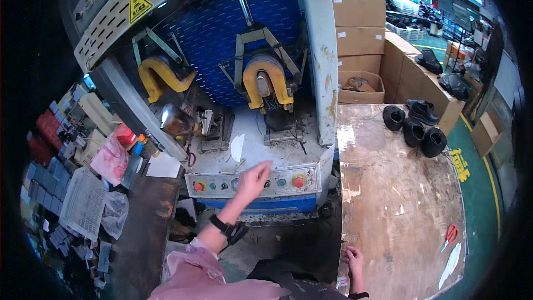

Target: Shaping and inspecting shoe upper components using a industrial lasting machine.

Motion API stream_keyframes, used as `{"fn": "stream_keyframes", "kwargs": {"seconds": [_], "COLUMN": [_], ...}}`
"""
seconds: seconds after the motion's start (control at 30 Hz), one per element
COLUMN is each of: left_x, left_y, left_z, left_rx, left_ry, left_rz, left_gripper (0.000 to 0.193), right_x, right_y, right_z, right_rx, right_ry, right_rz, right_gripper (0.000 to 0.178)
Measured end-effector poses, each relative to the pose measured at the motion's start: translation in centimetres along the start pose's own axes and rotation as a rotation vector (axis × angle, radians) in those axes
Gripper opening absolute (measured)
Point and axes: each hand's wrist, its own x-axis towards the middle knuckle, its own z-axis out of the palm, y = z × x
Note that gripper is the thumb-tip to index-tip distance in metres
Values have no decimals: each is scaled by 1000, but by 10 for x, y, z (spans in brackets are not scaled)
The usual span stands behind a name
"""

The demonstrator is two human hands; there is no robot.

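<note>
My left hand [254,182], a dark band with a black device on its wrist, is over the control panel [239,188] of a press. Its fingers reach out toward the upper right, with nothing visible in them. My right hand [353,259] is at the left edge of the wooden table [397,200], its fingers curled in and nothing visible in them. Inside the press, a yellow U-shaped clamp [265,72] surrounds a form on the right; another yellow clamp [161,80] hangs left above a shiny metal form [176,121]. A white sole-shaped piece [237,147] lies on the press bed.
Several black shoes [420,112] stand at the table's far right. Red-handled scissors [450,235] and white strips [449,266] lie near its right edge. Cardboard boxes [360,28] are stacked behind. Left are a white plastic crate [83,203] and a pink bag [109,158].
</note>
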Motion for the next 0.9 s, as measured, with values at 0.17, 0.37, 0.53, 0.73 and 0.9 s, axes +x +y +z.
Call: {"fn": "stream_keyframes", "kwargs": {"seconds": [0.17,0.37,0.53,0.73,0.9], "left_x": [82,151,169,183,187], "left_y": [1,-5,-4,-11,-17], "left_z": [-18,-27,-15,-17,-17], "left_rx": [202,330,450,435,351], "left_ry": [192,334,296,395,429], "left_rz": [344,462,549,648,665], "left_gripper": [45,47,50,29,17], "right_x": [-39,-88,-120,-150,-154], "right_y": [2,47,94,93,93], "right_z": [25,18,-3,40,60], "right_rx": [-65,2,19,101,61], "right_ry": [8,216,371,429,451], "right_rz": [59,157,72,219,236], "right_gripper": [20,20,20,20,23]}}
